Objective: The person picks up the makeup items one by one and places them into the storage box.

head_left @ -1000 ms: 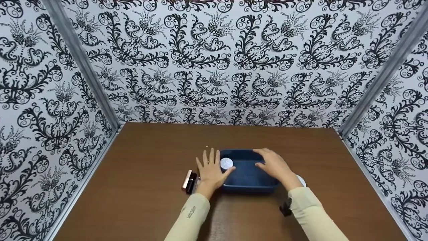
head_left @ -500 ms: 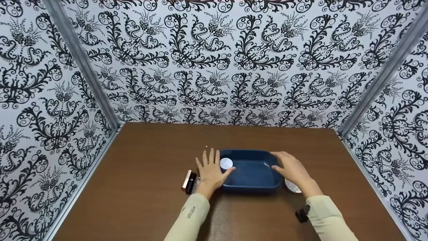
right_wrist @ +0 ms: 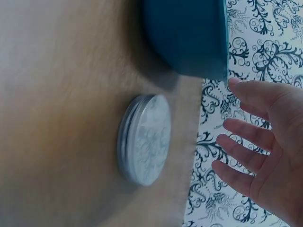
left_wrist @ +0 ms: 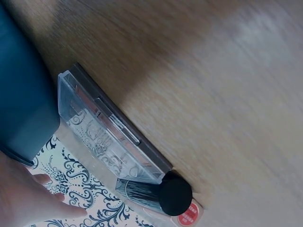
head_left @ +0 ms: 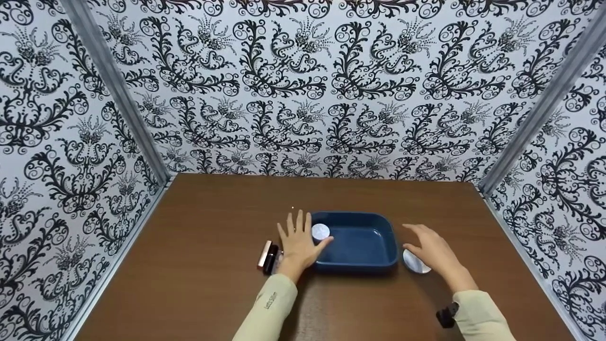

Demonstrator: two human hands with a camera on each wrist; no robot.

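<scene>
A blue rectangular dish [head_left: 355, 246] sits on the brown table with a round white-topped item [head_left: 320, 231] inside at its left end. My left hand [head_left: 298, 246], fingers spread, lies along the dish's left side and hides part of that rim. My right hand [head_left: 433, 251] hovers right of the dish, fingers loosely bent and holding nothing. Under it, a flat round silver tin [right_wrist: 144, 139] rests on the table, partly covered by the hand in the head view. Left of my left hand lie a clear-lidded makeup palette [left_wrist: 113, 127], a black-capped tube [left_wrist: 173, 194] and a rose-gold tube [head_left: 264, 255].
A red round label [left_wrist: 188, 215] shows on the rose-gold tube's end. Patterned black-and-white panels [head_left: 303, 94] with grey metal posts [head_left: 118, 90] enclose the table [head_left: 213, 213] at the back and sides. A tiny white speck [head_left: 292, 207] lies behind the left fingers.
My right hand has moved rightward from above the dish to beside it, uncovering the dish's right end and much of the silver tin. My left hand has stayed in place.
</scene>
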